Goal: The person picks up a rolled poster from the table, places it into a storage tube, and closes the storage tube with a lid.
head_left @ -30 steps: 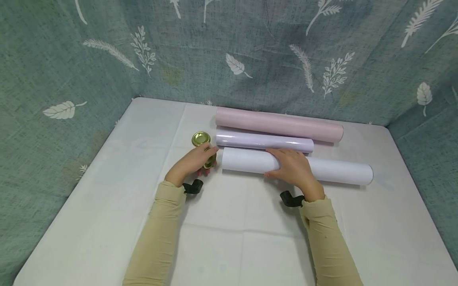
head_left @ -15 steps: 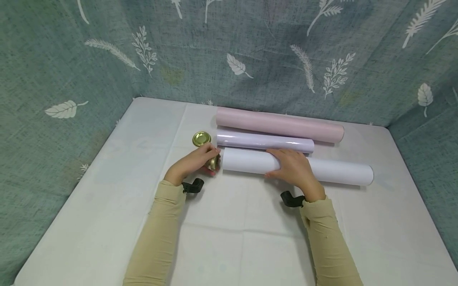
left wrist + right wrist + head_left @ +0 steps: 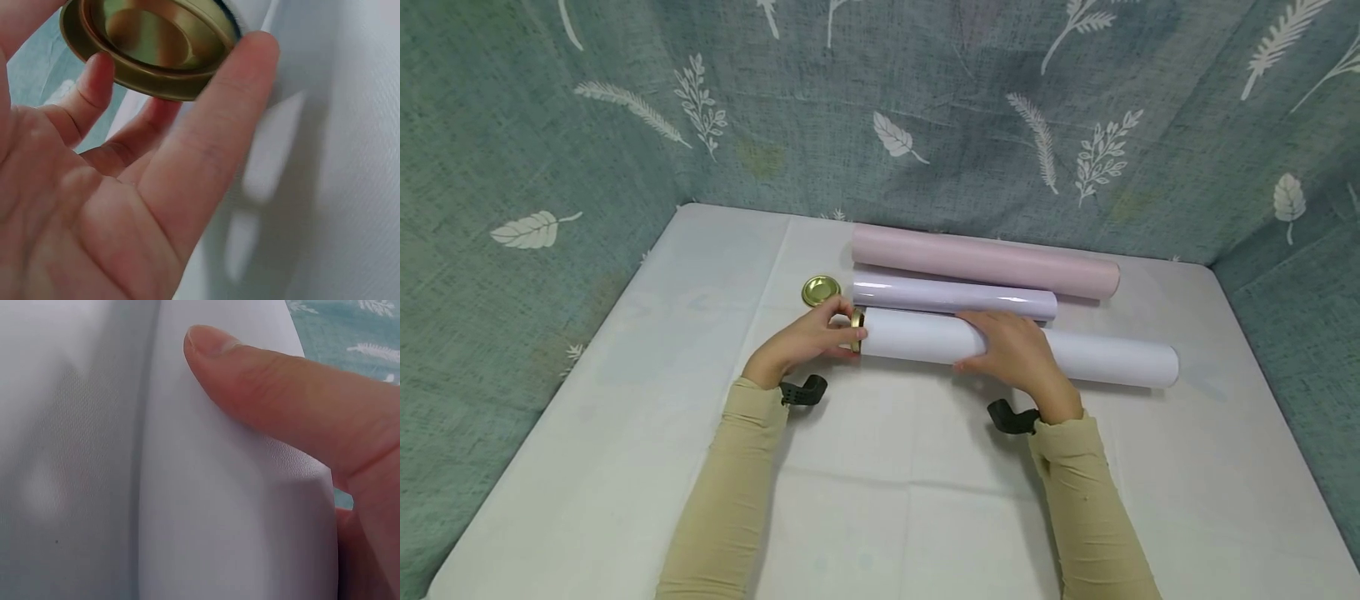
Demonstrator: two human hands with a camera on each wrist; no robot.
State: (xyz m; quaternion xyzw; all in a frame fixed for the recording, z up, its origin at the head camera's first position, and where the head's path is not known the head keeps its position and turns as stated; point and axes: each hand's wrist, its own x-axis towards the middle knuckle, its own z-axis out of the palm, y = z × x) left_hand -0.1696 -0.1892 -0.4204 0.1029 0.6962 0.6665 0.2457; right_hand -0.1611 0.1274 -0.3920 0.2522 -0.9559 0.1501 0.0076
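At the left end of a white tube (image 3: 917, 335), my left hand (image 3: 808, 340) holds a gold metal lid (image 3: 857, 330) by its rim, its face turned along the tube. The left wrist view has the lid (image 3: 150, 37) close up, with fingers and thumb around its edge; whether it sits fully on the tube cannot be told. My right hand (image 3: 1017, 354) grips the white tube from above near its middle. Its thumb (image 3: 250, 372) lies along the near side in the right wrist view; the other fingers are mostly hidden behind.
A second gold lid (image 3: 821, 291) lies flat on the white-covered table (image 3: 850, 517), just behind my left hand. Behind the white tube lie a shiny lilac roll (image 3: 955, 295) and a thicker pink tube (image 3: 985, 261). A leaf-patterned curtain (image 3: 880, 108) hangs around the table's back and sides.
My left hand has turned the gold lid upright and brought it right against the white tube's left end. The tube has shifted very slightly left. The right hand keeps its hold.
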